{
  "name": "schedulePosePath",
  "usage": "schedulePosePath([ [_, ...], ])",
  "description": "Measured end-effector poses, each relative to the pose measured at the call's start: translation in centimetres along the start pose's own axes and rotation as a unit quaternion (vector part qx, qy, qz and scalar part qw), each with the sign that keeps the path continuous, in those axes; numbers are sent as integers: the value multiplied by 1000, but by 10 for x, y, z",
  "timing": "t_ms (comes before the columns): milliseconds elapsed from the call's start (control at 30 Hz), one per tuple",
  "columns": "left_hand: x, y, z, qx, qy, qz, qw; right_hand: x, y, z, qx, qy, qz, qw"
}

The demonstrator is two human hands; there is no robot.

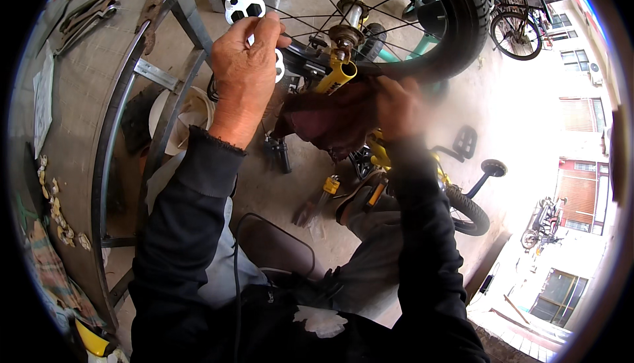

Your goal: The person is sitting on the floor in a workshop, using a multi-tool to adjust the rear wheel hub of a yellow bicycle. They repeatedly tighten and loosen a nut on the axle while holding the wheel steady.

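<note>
1. The left hand [243, 66] is closed around a white tool [243, 5] with holes in it. It looks like a flat wrench.
2. The right hand [396, 107] is closed on a dark red rag [330, 120]. The rag is pressed just under the yellow fork [335, 77].
3. The wheel [456, 26] is up in front, with its hub [345, 33] in the middle of the thin spokes. The fork end sits right at the hub.
4. To do this well, I think the tool should sit square on the nut, so it does not slip.
5. The rag hand should hold the fork firm, so the bike does not wobble.
6. Fingers should keep out of the spokes.
7. More tools lie on the bench [79, 99] to the left.
</note>
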State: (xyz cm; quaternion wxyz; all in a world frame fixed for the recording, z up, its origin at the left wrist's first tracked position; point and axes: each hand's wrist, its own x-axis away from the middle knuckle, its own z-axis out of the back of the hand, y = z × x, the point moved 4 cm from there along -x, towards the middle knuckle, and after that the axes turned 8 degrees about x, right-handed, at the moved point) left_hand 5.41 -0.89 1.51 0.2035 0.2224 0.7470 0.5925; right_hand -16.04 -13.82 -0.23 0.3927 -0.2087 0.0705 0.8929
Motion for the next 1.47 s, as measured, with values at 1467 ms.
schedulePosePath([
  [1467,-16,5,8,-54,78,-167,981,-2,-22,63,-89,81,91,989],
])
